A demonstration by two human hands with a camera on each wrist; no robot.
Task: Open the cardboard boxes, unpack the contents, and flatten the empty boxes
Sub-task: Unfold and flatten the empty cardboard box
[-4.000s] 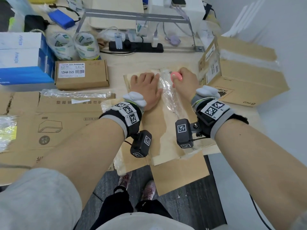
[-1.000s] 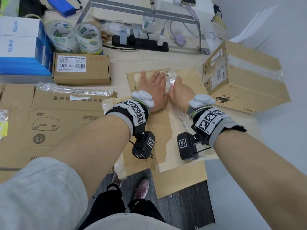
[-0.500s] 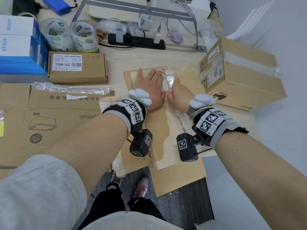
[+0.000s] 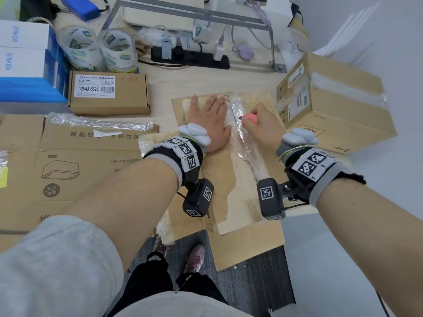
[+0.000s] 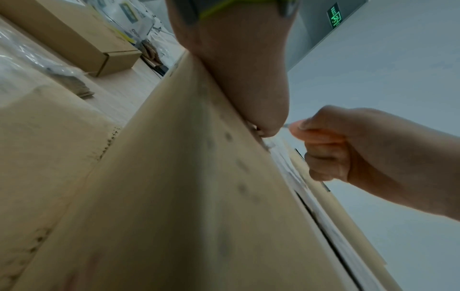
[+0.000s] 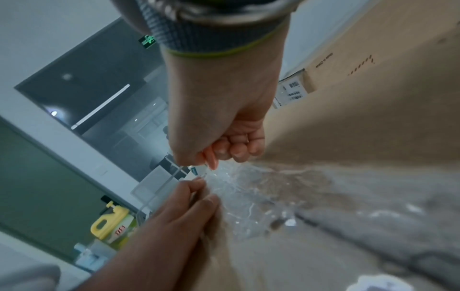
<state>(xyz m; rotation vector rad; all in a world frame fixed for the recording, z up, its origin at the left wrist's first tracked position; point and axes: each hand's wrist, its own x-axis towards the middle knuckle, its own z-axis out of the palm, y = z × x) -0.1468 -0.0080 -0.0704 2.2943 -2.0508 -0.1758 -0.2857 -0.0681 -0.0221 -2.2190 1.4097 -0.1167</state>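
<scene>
A brown cardboard box (image 4: 231, 186) lies flat at the table's near edge, with a clear tape strip (image 4: 240, 143) wrinkled along its middle seam. My left hand (image 4: 210, 117) presses flat on the box top, fingers straight, just left of the seam. My right hand (image 4: 261, 126) is a fist round a pink cutter (image 4: 249, 117), held over the tape beside the left fingers. The right wrist view has the cutter's tip (image 6: 211, 159) at the crumpled tape (image 6: 244, 196), close to the left fingertips (image 6: 199, 183). From the left wrist, my right fist (image 5: 343, 145) sits on the seam.
A large taped carton (image 4: 338, 106) stands close on the right. A small labelled box (image 4: 109, 94), tape rolls (image 4: 98, 51) and blue-white boxes (image 4: 23, 65) lie at back left. Flattened cardboard (image 4: 68, 168) covers the left. The worked box overhangs the table edge above the floor.
My right hand has drawn a little right, away from the left fingers, and the pink cutter shows in its fist again. The left hand stays pressed flat on the box.
</scene>
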